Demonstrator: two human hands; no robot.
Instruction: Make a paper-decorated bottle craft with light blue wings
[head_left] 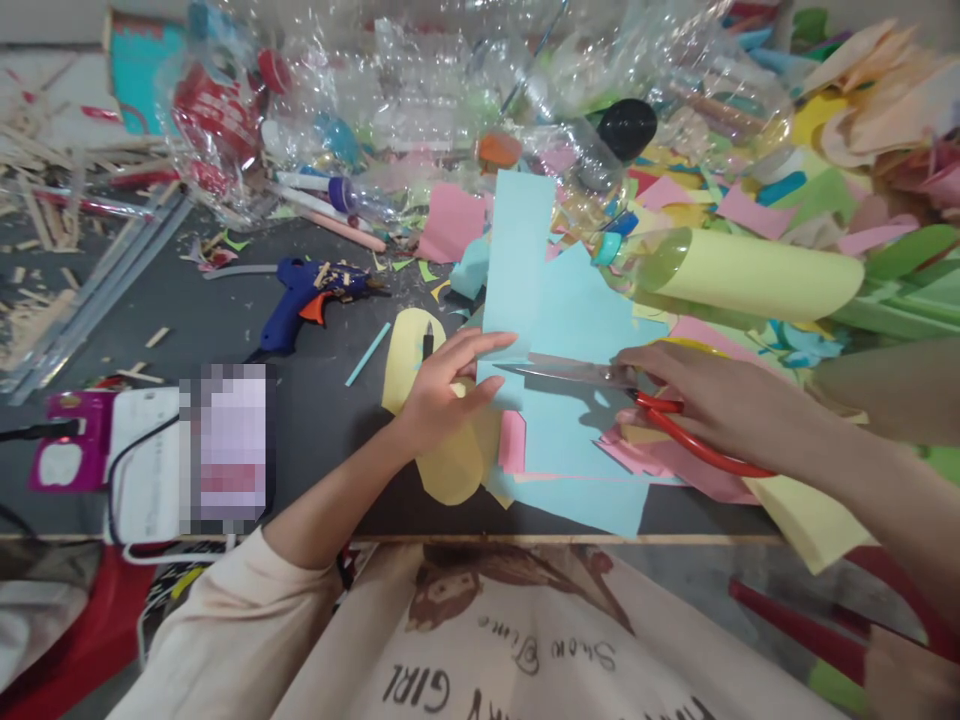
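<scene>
My left hand (454,385) pinches the lower left edge of a light blue paper strip (517,260), which stands out above the table. In my right hand (712,395) is a pair of scissors (675,430) with red handles. Their blades (574,370) point left and lie across the strip near its lower end, close to my left fingertips. Beneath are larger light blue sheets (585,500) and pink scraps (513,440). A yellow paper piece (454,470) with rounded ends lies under my left wrist, a small black-tipped pen or blade (428,345) on it.
A blue glue gun (289,305) lies at left, near a phone (232,440) and a white power strip (142,460). Clear plastic bottles and wrap (420,80) pile up at the back. A bottle wrapped in yellow-green paper (772,270) lies right, among paper scraps.
</scene>
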